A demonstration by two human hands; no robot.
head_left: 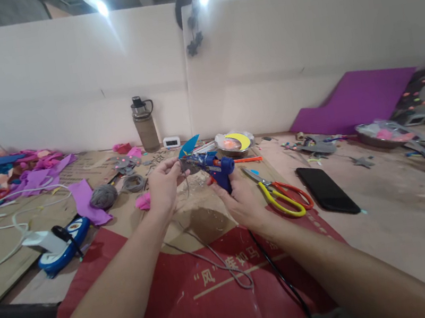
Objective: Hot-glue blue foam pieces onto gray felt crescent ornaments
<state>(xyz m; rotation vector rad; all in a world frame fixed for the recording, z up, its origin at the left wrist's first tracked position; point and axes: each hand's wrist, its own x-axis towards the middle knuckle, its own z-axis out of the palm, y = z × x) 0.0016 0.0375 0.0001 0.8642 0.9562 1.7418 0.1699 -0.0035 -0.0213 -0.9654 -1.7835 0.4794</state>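
My right hand [238, 198] is wrapped round the handle of a blue hot glue gun [220, 171], whose nozzle points left toward my other hand. My left hand [164, 185] is closed in a pinch at the base of a blue leaf-shaped piece [189, 146], which stands up above the fingertips. A thin grey cord [239, 278] lies in a loop on the red board below, and a strand hangs near my left fingers. The glue gun's tip and the pinched edge overlap in view, so I cannot tell whether they touch. A black cable [276, 267] runs down from beneath my right wrist.
Yellow-and-orange scissors [282, 193] and a black phone [327, 190] lie to the right. Behind stand a bottle [145, 126] and a metal bowl [231, 150]. Grey yarn [104, 196], a blue power strip [67, 244] and felt scraps [37, 176] lie left.
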